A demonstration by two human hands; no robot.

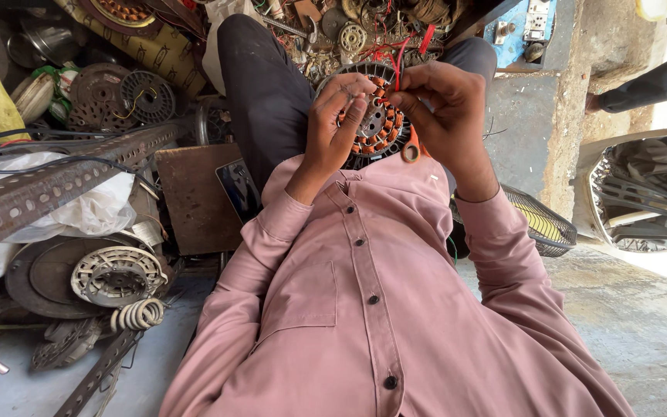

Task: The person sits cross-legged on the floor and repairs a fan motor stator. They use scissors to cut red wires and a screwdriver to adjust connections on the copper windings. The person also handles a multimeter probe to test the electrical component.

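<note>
Nearest the camera, a pink buttoned shirt [364,309] fills the lower centre of the view, with both sleeves reaching up toward the hands. The left hand [333,123] is raised in front of the chest, fingers curled and pinched closed at the rim of a round motor stator [374,123]; thumb and forefinger appear to grip a fine wire, too thin to confirm. The right hand [441,112] is closed on the opposite side of the stator, fingertips pinching at the winding area near the top edge, with a red wire [397,66] rising from that point. The stator, ringed with orange-copper coils, sits between the two hands, above the lap and against dark trouser legs [264,85]. An orange loop-shaped handle [411,150] hangs just below the right hand; what it belongs to cannot be told. To the left, a perforated metal angle bar [63,174] runs diagonally over white plastic sheeting [94,208]. Below it lie a pale bare stator core [116,274] on a dark round plate and a small wire coil [139,314]. A brown board [194,197] stands beside the left leg. To the right, a wire fan guard [546,224] rests on the concrete floor [642,324]. Farther back, a heap of motor parts and tangled wire [349,27] lies beyond the knees, and another person's dark sleeve [650,81] enters at the upper right.
</note>
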